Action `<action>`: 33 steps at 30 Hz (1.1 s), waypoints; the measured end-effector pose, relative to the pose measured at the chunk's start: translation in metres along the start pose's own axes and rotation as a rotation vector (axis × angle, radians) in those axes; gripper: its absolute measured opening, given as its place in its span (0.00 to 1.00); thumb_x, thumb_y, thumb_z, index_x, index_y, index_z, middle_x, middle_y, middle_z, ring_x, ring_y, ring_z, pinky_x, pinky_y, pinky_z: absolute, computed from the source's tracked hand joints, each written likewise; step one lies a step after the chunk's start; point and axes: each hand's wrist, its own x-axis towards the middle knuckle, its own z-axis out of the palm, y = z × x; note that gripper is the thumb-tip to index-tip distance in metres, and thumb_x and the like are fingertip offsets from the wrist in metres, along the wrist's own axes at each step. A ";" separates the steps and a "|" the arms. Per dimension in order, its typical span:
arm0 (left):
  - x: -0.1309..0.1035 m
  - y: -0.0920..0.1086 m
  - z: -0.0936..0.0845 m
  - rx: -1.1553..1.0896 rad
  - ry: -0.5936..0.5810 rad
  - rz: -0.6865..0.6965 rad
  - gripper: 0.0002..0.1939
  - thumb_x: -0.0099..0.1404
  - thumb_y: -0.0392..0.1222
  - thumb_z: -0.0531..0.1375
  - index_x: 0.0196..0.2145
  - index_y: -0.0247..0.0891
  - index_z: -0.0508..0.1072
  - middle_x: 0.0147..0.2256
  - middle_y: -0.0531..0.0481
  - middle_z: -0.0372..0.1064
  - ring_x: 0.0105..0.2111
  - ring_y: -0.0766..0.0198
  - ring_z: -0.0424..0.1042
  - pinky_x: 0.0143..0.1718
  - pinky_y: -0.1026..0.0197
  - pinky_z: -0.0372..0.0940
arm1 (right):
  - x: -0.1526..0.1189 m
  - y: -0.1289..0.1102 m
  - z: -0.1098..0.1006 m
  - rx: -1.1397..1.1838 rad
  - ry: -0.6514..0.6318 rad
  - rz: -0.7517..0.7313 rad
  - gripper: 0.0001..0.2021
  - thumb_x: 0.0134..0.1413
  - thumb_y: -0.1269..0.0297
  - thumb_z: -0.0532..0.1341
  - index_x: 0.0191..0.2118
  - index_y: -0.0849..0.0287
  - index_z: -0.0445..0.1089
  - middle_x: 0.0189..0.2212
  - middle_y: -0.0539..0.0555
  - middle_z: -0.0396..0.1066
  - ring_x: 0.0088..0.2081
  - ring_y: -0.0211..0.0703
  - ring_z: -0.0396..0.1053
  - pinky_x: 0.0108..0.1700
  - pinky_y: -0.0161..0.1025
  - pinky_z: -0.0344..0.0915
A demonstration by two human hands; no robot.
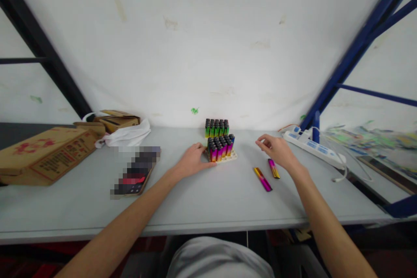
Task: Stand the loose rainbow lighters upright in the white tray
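Note:
My left hand (193,160) is curled around the left side of a white rack (233,156), its thumb along the front edge. In the rack, several slim lighter-like pieces with dark tops and shiny purple-to-gold bodies (220,151) stand upright in rows; those at the left are partly hidden. My right hand (275,150) hovers to the right of the rack, fingers loosely bent and nothing visible between them. Below it lie two loose purple-and-gold pieces, one (273,168) close under the wrist and the other (263,179) further left and nearer the front.
Behind the rack stands a block of similar green pieces (216,128). A blurred-out phone (138,171), a white cloth bag (128,134) and cardboard boxes (58,152) are on the left. At the right, a power strip (314,147) with cables lies by a blue frame post (342,78).

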 end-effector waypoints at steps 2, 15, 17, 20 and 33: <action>0.000 0.000 0.000 0.005 -0.003 0.004 0.29 0.59 0.66 0.62 0.44 0.36 0.75 0.39 0.43 0.68 0.42 0.51 0.67 0.45 0.54 0.63 | -0.010 0.015 -0.008 -0.064 -0.031 0.071 0.11 0.63 0.58 0.57 0.41 0.59 0.73 0.29 0.55 0.78 0.31 0.44 0.74 0.35 0.36 0.63; 0.000 -0.013 -0.003 -0.052 -0.027 0.038 0.27 0.60 0.65 0.61 0.42 0.37 0.73 0.40 0.44 0.67 0.41 0.52 0.68 0.44 0.54 0.65 | -0.042 0.037 0.007 -0.260 -0.267 0.266 0.18 0.60 0.56 0.61 0.50 0.63 0.73 0.38 0.61 0.78 0.40 0.50 0.75 0.40 0.39 0.65; 0.000 -0.015 -0.004 -0.075 -0.043 0.050 0.27 0.60 0.64 0.62 0.42 0.36 0.73 0.40 0.43 0.67 0.41 0.53 0.68 0.45 0.54 0.65 | -0.035 0.038 0.008 -0.255 -0.270 0.191 0.13 0.60 0.62 0.60 0.46 0.64 0.75 0.38 0.62 0.77 0.40 0.49 0.74 0.43 0.39 0.65; -0.001 -0.016 -0.006 -0.093 -0.058 0.060 0.26 0.60 0.62 0.62 0.42 0.36 0.74 0.41 0.43 0.68 0.41 0.53 0.68 0.46 0.54 0.65 | -0.023 0.029 0.004 -0.108 -0.170 0.095 0.12 0.62 0.63 0.57 0.40 0.64 0.75 0.36 0.62 0.75 0.36 0.46 0.73 0.42 0.40 0.65; 0.000 -0.016 -0.009 -0.098 -0.050 0.067 0.26 0.59 0.64 0.62 0.40 0.35 0.75 0.38 0.43 0.68 0.39 0.54 0.68 0.43 0.54 0.66 | 0.037 -0.074 0.045 1.035 -0.170 0.069 0.21 0.61 0.40 0.54 0.36 0.56 0.61 0.20 0.41 0.47 0.18 0.31 0.44 0.19 0.31 0.44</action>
